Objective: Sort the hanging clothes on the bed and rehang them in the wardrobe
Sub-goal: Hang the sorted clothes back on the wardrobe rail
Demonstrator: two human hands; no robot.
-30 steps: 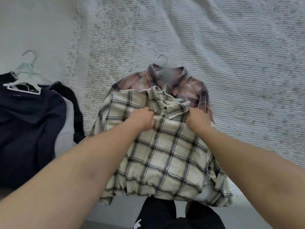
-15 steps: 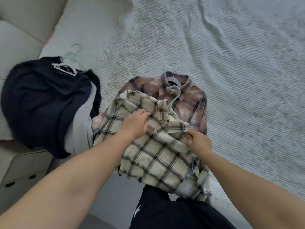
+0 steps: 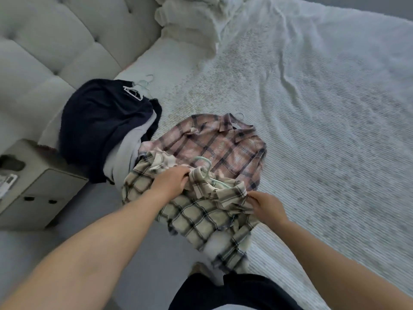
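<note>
A cream plaid shirt (image 3: 201,218) on a mint green hanger (image 3: 206,167) is lifted off the bed edge. My left hand (image 3: 171,181) grips its left shoulder by the collar. My right hand (image 3: 267,205) pinches its right shoulder. Behind it a pink plaid shirt (image 3: 220,146) on a hanger lies flat on the bed. To the left a pile of dark navy garments (image 3: 100,126) with white and pale hangers (image 3: 136,91) lies by the headboard.
The bed (image 3: 324,130) has a white ribbed cover and a folded white blanket (image 3: 196,16) at the top. A padded grey headboard (image 3: 55,39) runs along the left. A grey nightstand (image 3: 38,184) stands at the lower left. My dark-trousered legs (image 3: 223,291) are at the bottom.
The cream shirt has been pulled toward me and off the pink shirt, which is now mostly uncovered. The view has swung back and left, bringing in the headboard and nightstand.
</note>
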